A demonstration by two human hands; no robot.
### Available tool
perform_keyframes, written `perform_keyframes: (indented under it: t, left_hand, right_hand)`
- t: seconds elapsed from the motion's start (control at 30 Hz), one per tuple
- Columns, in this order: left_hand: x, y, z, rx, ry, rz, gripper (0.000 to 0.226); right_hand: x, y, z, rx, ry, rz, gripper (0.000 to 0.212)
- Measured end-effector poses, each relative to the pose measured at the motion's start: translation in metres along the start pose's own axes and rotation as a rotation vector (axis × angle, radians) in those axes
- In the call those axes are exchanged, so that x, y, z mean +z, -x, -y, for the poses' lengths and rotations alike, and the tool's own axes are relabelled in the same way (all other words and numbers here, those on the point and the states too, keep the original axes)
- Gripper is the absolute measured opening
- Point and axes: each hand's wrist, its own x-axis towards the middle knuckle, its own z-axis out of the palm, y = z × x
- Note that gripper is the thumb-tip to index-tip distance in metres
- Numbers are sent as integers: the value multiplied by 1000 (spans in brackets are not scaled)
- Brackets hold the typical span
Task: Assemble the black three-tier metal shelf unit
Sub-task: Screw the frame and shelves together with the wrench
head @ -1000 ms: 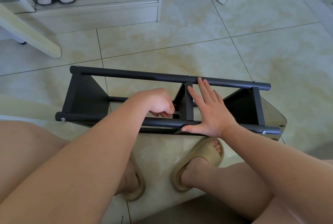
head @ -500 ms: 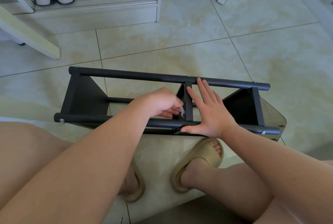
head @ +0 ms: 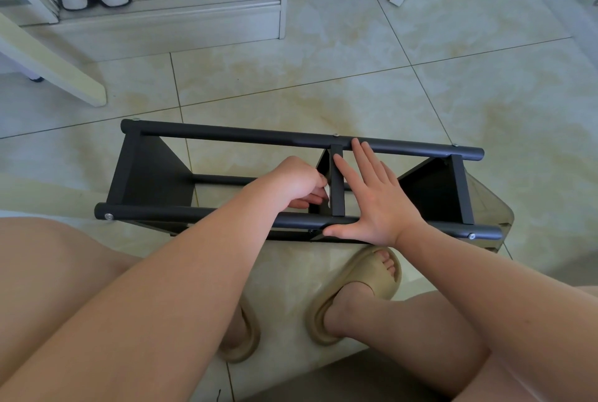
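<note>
Shelf unit [head: 152, 175] on its side on the floor [head: 323, 78], three panels, two poles on top. At its middle panel [head: 337, 188] the left hand [head: 291, 181] pinches a small silvery piece [head: 327, 195]; right hand [head: 378, 204] pressed flat alongside, fingers straight

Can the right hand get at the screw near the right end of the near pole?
Probably yes: the right hand rests open on that pole, and the screw sits exposed along it, nothing between.
</note>
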Motion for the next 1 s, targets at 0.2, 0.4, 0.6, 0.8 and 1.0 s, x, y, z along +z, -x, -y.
perform_keyframes:
  t: [0.2,0.4,0.6,0.8,1.0]
  left_hand:
    - [-1,-1,3,-22,39,-23,9]
    - [0,-2,6,-56,104,-12,11]
    - [-3,0,5,-55,62,30,12]
    - [-6,0,5,-41,-17,68,16]
    - [-13,1,6,-22,-123,111,17]
  right_hand:
    - [-1,0,1,6,6,11,126]
    - [-1,0,1,5,9,2,126]
    - [-1,1,1,0,1,-1,126]
    - [-1,1,1,2,3,8,127]
    - [-1,1,1,2,5,8,127]
